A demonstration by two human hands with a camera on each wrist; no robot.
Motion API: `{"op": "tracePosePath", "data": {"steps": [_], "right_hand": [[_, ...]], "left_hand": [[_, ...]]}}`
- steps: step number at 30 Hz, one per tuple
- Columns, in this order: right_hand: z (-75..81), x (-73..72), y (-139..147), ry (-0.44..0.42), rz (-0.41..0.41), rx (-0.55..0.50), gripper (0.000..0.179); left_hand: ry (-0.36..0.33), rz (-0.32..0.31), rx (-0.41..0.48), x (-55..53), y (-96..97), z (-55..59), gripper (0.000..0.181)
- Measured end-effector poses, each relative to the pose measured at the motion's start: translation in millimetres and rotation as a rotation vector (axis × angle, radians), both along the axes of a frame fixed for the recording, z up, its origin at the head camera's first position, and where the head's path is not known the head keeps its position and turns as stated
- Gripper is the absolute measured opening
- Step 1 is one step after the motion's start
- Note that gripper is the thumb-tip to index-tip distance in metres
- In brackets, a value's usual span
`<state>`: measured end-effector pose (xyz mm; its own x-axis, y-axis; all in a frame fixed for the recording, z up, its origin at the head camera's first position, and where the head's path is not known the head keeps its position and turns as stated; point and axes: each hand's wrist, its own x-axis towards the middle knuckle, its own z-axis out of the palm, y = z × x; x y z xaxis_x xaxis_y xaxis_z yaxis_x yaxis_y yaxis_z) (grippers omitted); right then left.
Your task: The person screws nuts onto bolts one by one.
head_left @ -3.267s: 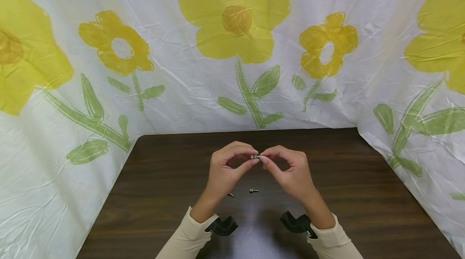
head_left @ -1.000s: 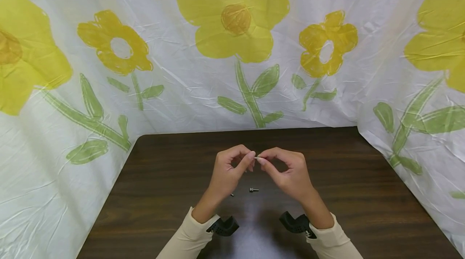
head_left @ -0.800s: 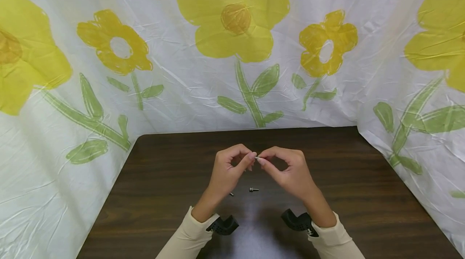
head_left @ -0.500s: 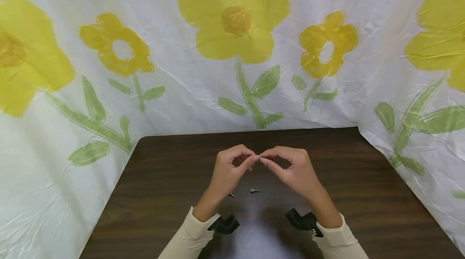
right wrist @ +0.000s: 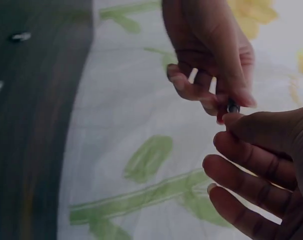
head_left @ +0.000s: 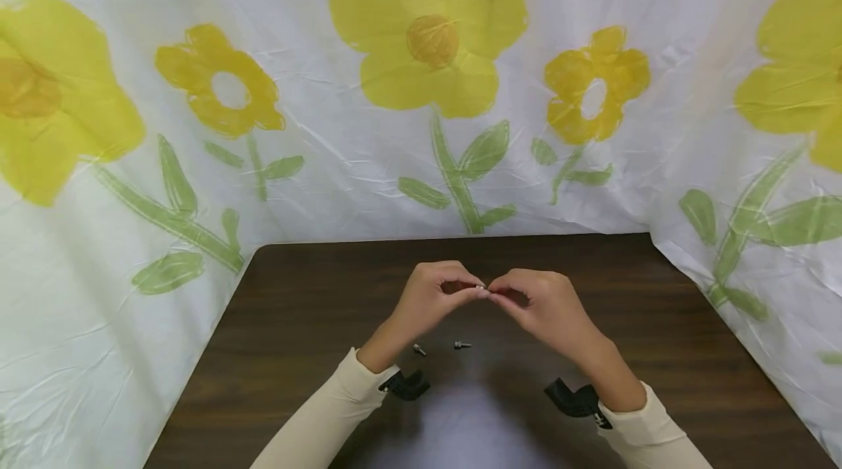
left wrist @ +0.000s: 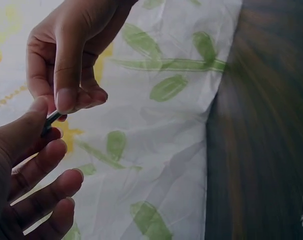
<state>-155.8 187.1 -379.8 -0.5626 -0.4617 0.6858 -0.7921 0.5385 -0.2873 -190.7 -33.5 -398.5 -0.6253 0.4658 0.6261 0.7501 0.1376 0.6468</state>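
Observation:
Thumb and forefinger of my left hand (head_left: 426,302) pinch the thicker end of a small metal bolt (left wrist: 50,122). My right hand (head_left: 551,310) pinches the bolt's other end, so the two hands meet fingertip to fingertip above the table. Most of the bolt is covered by fingers; in the right wrist view a dark, shiny bit of it shows between the two thumbs. The left hand's remaining fingers are spread apart in the left wrist view. Two more bolts lie on the table below the hands: one bolt (head_left: 419,349) near the left wrist, another bolt (head_left: 463,345) to its right.
The dark wood-grain table (head_left: 316,308) runs back to a white flower-print cloth (head_left: 342,184) hanging behind it and at both sides. Each wrist carries a black camera mount (head_left: 406,386) over a cream sleeve (head_left: 329,410).
Both hands have shifted slightly right, still pinching the bolt between them. The bolt's head showed more 3.3 s ago. The table bolt beside the left wrist, partly covered before, is now fully visible.

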Motion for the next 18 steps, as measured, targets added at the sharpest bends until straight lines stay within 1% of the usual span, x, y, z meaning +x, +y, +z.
{"op": "tracePosePath", "data": {"steps": [3,6,9,11,13,16,18], "right_hand": [[-7.1,0.1,4,0.021,-0.048,0.064,0.018],[-15.5,0.6,6,-0.011,-0.068,0.1,0.018],[-25.6,0.8,9,-0.065,-0.074,0.11,0.019],[-32.6,0.7,12,-0.098,-0.075,0.118,0.019],[-40.0,0.0,14,-0.112,-0.078,0.134,0.018],[-51.2,-0.9,16,-0.133,-0.08,0.171,0.017],[-59.5,-2.5,18,-0.154,-0.077,0.195,0.017]], "left_hand": [[-0.003,-0.009,-0.06,-4.4,3.5,-6.2,0.008],[-0.018,0.009,-0.134,-4.8,4.2,-14.6,0.009],[-0.044,0.04,-0.197,-3.1,5.3,-22.1,0.011],[-0.066,0.055,-0.216,-1.9,6.8,-28.4,0.011],[-0.079,0.076,-0.237,-1.0,9.1,-36.0,0.01],[-0.078,0.126,-0.294,1.1,13.9,-47.0,0.008],[-0.06,0.162,-0.348,3.0,17.0,-53.0,0.007]]}}
